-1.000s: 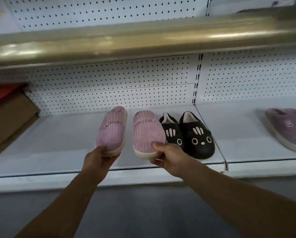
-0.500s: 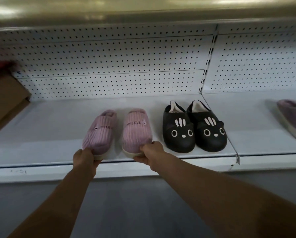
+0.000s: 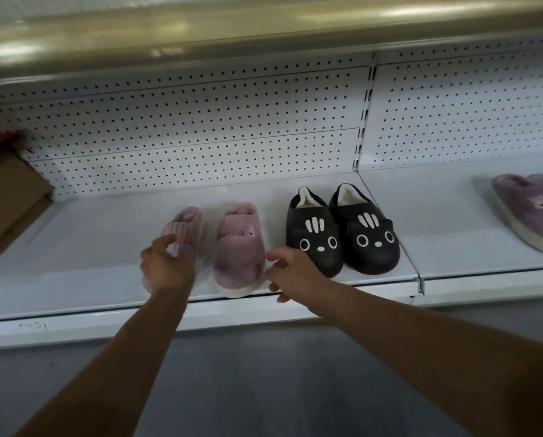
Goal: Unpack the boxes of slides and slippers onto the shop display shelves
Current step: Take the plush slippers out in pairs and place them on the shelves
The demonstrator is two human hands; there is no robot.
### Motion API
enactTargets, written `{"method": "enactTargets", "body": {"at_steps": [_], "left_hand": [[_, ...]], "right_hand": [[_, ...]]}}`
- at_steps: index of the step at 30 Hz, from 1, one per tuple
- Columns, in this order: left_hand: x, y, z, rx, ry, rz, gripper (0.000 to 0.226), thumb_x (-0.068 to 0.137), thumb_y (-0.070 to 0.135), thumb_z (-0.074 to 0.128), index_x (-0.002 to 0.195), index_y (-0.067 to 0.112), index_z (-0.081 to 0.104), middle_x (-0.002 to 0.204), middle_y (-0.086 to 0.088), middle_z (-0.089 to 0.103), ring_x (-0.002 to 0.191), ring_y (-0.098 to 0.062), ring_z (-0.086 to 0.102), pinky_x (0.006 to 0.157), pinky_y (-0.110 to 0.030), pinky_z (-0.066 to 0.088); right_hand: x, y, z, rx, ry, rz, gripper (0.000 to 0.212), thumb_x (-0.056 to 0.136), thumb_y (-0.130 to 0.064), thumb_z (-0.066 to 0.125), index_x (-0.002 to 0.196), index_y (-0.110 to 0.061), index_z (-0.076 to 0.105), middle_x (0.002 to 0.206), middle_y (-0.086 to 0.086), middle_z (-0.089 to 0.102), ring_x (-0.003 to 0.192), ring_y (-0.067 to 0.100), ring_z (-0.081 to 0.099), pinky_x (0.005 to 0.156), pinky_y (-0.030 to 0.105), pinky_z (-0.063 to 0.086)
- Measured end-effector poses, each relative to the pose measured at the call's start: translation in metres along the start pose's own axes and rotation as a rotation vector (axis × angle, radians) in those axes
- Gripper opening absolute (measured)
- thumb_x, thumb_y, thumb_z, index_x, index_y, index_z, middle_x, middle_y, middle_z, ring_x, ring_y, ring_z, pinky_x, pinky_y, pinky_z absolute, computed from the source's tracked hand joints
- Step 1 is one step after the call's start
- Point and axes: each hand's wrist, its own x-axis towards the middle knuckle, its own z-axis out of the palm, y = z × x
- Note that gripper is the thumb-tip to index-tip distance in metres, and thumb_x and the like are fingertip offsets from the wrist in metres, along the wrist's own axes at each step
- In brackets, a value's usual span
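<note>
Our left hand (image 3: 164,266): reaching forward from the lower frame, fingers loosely spread over the toe of the left pink slipper (image 3: 182,234); the grip looks relaxed and holds nothing, though contact is hard to judge.
Our right hand (image 3: 290,272): just beside the right pink slipper (image 3: 240,250), fingers loose and parted, the grip empty.
Pink pair: sitting on the white shelf (image 3: 74,247) near its front edge, toes towards us.
Handling: we judge them soft, light and squashy with a firmer pale sole; best taken at the toe or sole edge.
Black cat-face slippers (image 3: 342,231): just right of the pink pair.
Purple slipper (image 3: 528,209): well apart, far right.
Cardboard box (image 3: 8,197): far left.
Pegboard back panel (image 3: 201,127): behind everything.
</note>
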Motion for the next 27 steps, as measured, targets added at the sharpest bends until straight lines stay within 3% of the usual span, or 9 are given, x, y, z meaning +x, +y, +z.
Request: {"method": "enactTargets", "body": {"at_steps": [2, 3, 6, 8, 11, 15, 19, 24, 27], "left_hand": [[-0.026, 0.032, 0.015, -0.184, -0.146, 0.066, 0.015, 0.095, 0.008, 0.052, 0.100, 0.010, 0.065, 0.088, -0.004, 0.063, 0.083, -0.023, 0.061, 0.075, -0.019, 0.046], [-0.038, 0.046, 0.025, -0.275, -0.226, 0.051, 0.019, 0.094, 0.003, 0.050, 0.094, 0.013, 0.065, 0.079, -0.002, 0.060, 0.075, -0.021, 0.058, 0.070, -0.023, 0.045], [-0.078, 0.089, 0.055, -0.454, -0.546, -0.118, 0.019, 0.095, 0.005, 0.055, 0.089, 0.022, 0.062, 0.079, -0.003, 0.066, 0.068, -0.019, 0.061, 0.061, -0.029, 0.045], [-0.108, 0.114, 0.075, -0.365, -0.780, -0.143, 0.008, 0.097, 0.016, 0.057, 0.099, 0.020, 0.063, 0.088, -0.004, 0.071, 0.074, -0.020, 0.066, 0.063, -0.029, 0.050], [-0.152, 0.150, 0.100, -0.197, -1.024, -0.057, 0.015, 0.098, 0.024, 0.058, 0.110, 0.018, 0.064, 0.096, -0.005, 0.073, 0.080, -0.020, 0.069, 0.068, -0.029, 0.054], [-0.218, 0.194, 0.142, -0.129, -1.155, -0.008, 0.023, 0.097, 0.024, 0.059, 0.117, 0.012, 0.062, 0.100, -0.009, 0.071, 0.080, -0.022, 0.067, 0.068, -0.031, 0.054], [-0.297, 0.237, 0.187, 0.018, -1.276, 0.105, 0.029, 0.098, 0.026, 0.057, 0.121, 0.009, 0.060, 0.107, -0.010, 0.070, 0.087, -0.023, 0.068, 0.087, -0.038, 0.055], [-0.409, 0.290, 0.236, 0.083, -1.374, 0.250, 0.031, 0.098, 0.029, 0.058, 0.123, 0.012, 0.059, 0.107, -0.008, 0.070, 0.089, -0.022, 0.068, 0.081, -0.035, 0.056], [-0.490, 0.311, 0.263, 0.087, -1.447, 0.256, 0.024, 0.098, 0.025, 0.059, 0.118, 0.012, 0.061, 0.110, -0.012, 0.070, 0.090, -0.025, 0.067, 0.087, -0.040, 0.054]], "right_hand": [[-0.016, -0.003, -0.025, -0.037, 0.002, -0.062, 0.024, 0.092, -0.006, 0.051, 0.114, -0.014, 0.058, 0.091, 0.006, 0.061, 0.072, 0.020, 0.061, 0.053, 0.026, 0.049], [-0.023, -0.004, -0.040, -0.050, 0.019, -0.073, 0.026, 0.092, -0.006, 0.051, 0.116, -0.013, 0.059, 0.092, 0.007, 0.062, 0.069, 0.019, 0.062, 0.051, 0.024, 0.049], [-0.042, -0.004, -0.091, -0.058, 0.109, -0.079, 0.025, 0.092, -0.004, 0.052, 0.113, -0.012, 0.062, 0.084, 0.007, 0.065, 0.062, 0.017, 0.063, 0.049, 0.024, 0.049], [-0.058, -0.001, -0.128, -0.051, 0.172, -0.067, 0.023, 0.091, -0.002, 0.052, 0.108, -0.010, 0.064, 0.082, 0.011, 0.066, 0.060, 0.019, 0.062, 0.049, 0.025, 0.049], [-0.088, 0.011, -0.186, -0.094, 0.243, -0.040, 0.019, 0.092, -0.003, 0.052, 0.101, -0.012, 0.065, 0.080, 0.012, 0.067, 0.060, 0.021, 0.063, 0.052, 0.028, 0.050], [-0.141, 0.037, -0.270, -0.202, 0.234, 0.035, 0.020, 0.092, -0.005, 0.051, 0.106, -0.009, 0.064, 0.084, 0.011, 0.067, 0.066, 0.022, 0.064, 0.055, 0.027, 0.049], [-0.208, 0.064, -0.354, -0.291, 0.193, 0.105, 0.020, 0.092, -0.011, 0.052, 0.109, -0.012, 0.062, 0.091, 0.010, 0.069, 0.070, 0.019, 0.066, 0.059, 0.028, 0.051], [-0.307, 0.114, -0.438, -0.254, 0.284, 0.183, 0.024, 0.095, -0.012, 0.051, 0.116, -0.008, 0.060, 0.098, 0.013, 0.067, 0.075, 0.018, 0.065, 0.062, 0.026, 0.053], [-0.366, 0.156, -0.478, -0.165, 0.363, 0.239, 0.024, 0.096, -0.013, 0.050, 0.119, -0.008, 0.058, 0.094, 0.011, 0.064, 0.070, 0.017, 0.063, 0.058, 0.025, 0.051]]}}
